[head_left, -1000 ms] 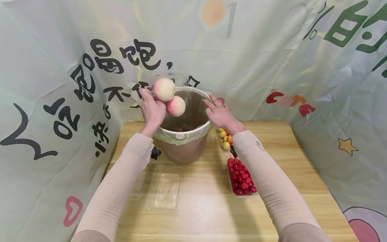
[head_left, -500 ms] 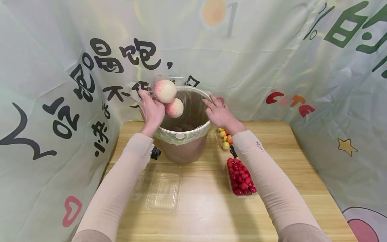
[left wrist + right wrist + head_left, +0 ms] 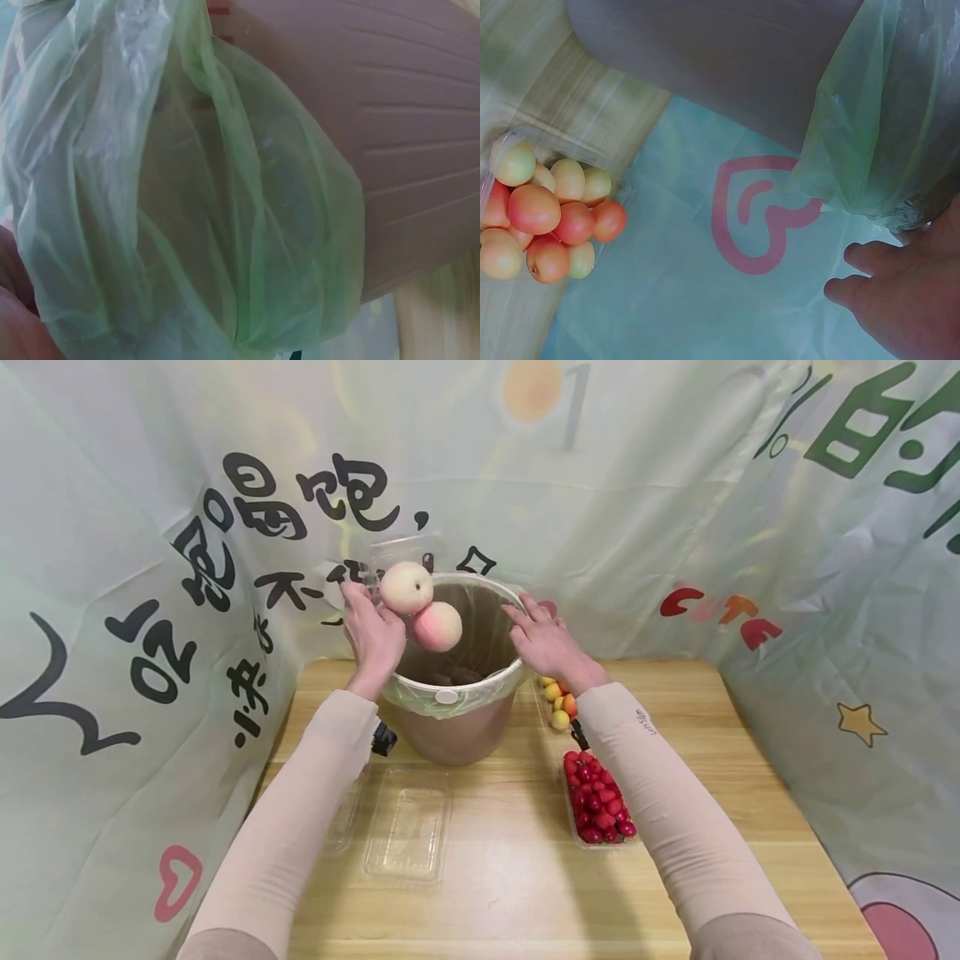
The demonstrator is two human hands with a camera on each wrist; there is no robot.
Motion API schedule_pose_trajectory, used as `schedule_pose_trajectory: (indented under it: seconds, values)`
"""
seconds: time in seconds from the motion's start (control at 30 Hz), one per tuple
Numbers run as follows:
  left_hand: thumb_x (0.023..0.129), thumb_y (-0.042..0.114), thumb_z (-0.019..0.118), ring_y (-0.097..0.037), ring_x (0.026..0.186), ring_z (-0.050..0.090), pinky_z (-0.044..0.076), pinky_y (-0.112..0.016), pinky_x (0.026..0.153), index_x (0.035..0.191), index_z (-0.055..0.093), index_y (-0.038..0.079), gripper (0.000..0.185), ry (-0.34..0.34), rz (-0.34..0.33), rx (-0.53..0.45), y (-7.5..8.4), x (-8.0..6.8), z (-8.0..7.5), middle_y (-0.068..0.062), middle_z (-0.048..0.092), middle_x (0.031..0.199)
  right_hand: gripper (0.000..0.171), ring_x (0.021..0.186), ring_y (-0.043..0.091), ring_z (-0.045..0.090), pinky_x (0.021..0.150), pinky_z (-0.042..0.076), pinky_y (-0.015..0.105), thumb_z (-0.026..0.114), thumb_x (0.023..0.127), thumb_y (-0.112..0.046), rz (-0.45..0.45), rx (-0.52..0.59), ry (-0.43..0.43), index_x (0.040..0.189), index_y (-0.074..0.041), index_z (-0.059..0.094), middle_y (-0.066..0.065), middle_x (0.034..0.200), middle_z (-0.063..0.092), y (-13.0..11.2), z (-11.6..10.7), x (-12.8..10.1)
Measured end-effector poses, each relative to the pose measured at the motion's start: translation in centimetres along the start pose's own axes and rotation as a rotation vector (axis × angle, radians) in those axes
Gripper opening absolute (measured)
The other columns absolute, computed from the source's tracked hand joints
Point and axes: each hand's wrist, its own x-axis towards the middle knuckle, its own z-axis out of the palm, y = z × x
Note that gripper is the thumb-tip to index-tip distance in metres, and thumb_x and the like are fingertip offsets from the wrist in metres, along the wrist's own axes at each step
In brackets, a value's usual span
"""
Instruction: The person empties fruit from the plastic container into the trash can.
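My left hand grips a clear plastic box tipped over a brown bin lined with a green bag. Two pale pink peaches sit at the box's mouth above the bin opening: the upper peach by my fingers and the lower peach just under it. My right hand rests with straight fingers on the bin's right rim, beside the bag's fold. Dark items lie at the bin's bottom, too dim to name.
An empty clear tray lies on the wooden table in front of the bin. A tray of small red fruit and a tray of small yellow-orange fruit sit right of it. Printed cloth walls close in three sides.
The clear box has tipped a little further and both peaches have turned and slid slightly lower toward the bin opening. The right hand has stayed on the rim.
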Motion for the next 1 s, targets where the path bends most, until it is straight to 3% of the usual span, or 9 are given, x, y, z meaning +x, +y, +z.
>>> schedule_pose_trajectory:
  seconds: [0.27,0.47,0.57,1.0]
  values:
    - [0.089,-0.009,0.051,-0.047,0.1,0.061,0.051,-0.058,0.09,0.118,0.043,-0.001,0.031,-0.046,0.043,-0.005,-0.1,-0.2,-0.3,-0.027,0.063,0.107,0.064,0.165,0.04,0.008,0.131,0.002,0.066,0.02,0.108,-0.042,0.005,-0.007,-0.007,0.169,-0.023,0.026,0.006,0.18,0.002,0.0,0.1,0.0]
    - [0.086,-0.009,0.048,-0.043,0.092,0.056,0.05,-0.055,0.084,0.112,0.039,0.001,0.03,-0.003,0.098,-0.053,0.3,-0.1,-0.4,-0.024,0.057,0.098,0.063,0.164,0.041,0.007,0.131,0.003,0.066,0.02,0.109,-0.04,-0.001,-0.003,-0.006,0.169,-0.022,0.025,0.007,0.18,0.001,0.0,0.0,0.0]
    - [0.085,-0.008,0.047,-0.04,0.093,0.054,0.049,-0.054,0.084,0.109,0.037,0.004,0.028,0.003,0.097,-0.066,0.7,0.1,-0.6,-0.019,0.053,0.096,0.063,0.164,0.042,0.008,0.131,0.003,0.066,0.02,0.109,-0.04,-0.001,0.0,-0.005,0.169,-0.022,0.025,0.006,0.18,0.001,0.0,-0.1,0.0]
    - [0.086,-0.005,0.052,-0.041,0.092,0.056,0.049,-0.052,0.084,0.11,0.037,0.005,0.029,-0.022,0.086,-0.081,0.8,-0.2,-0.8,-0.02,0.058,0.099,0.064,0.164,0.041,0.008,0.131,0.004,0.067,0.019,0.109,-0.039,-0.007,-0.019,-0.005,0.17,-0.021,0.023,0.007,0.18,0.001,0.1,0.0,0.1]
